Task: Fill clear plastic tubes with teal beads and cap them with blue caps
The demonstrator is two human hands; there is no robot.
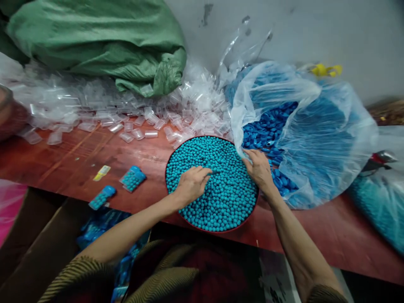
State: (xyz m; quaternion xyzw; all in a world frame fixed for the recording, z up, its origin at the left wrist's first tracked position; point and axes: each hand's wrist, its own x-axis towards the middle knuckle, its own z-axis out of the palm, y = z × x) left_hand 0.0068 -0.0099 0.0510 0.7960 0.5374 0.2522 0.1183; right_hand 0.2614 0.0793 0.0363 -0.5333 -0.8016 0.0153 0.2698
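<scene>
A round red-rimmed basin (166, 185) full of small turquoise balls (221, 198) stands at the table's front edge. Over the balls is my left hand (192, 185), its thumb and fingers closed in a pinch. A small dark bit shows at its fingertips, too unclear to name. My right hand (259, 169) is at the basin's right rim, fingers closed on the edge of a clear plastic bag (322, 143). Inside the bag lie many blue caps (265, 130), some of them spilling out beside my right wrist.
Clear plastic tubes (151, 134) are heaped along the back under a green sack (104, 42). Two filled, blue-capped containers (133, 179) and a small yellow-white piece (102, 173) lie at left on the red table (69, 164). Another bag of turquoise balls (378, 214) sits far right.
</scene>
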